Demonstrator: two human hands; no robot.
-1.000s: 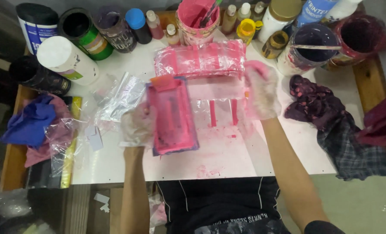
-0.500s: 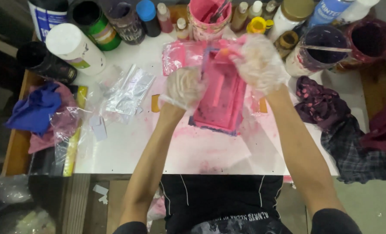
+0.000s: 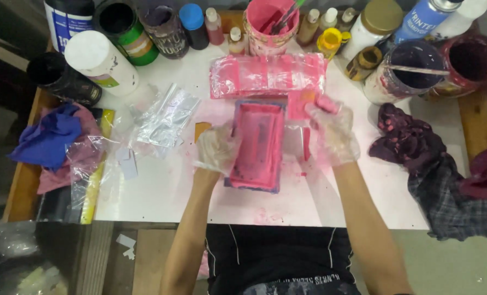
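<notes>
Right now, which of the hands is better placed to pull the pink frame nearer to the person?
Probably the left hand: it already grips the left edge of the pink frame. The right hand is beside the frame and pinches a small pink piece.

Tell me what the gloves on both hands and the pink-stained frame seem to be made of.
Gloves on the left hand and right hand: thin clear plastic film, probably, since it is see-through, wrinkled and loose. The frame: rigid, maybe wood or metal; pink ink coats it, so the material cannot be told.

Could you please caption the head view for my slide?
Gloved left hand steadies a pink-stained rectangular frame; gloved right hand holds a pink block.
</notes>
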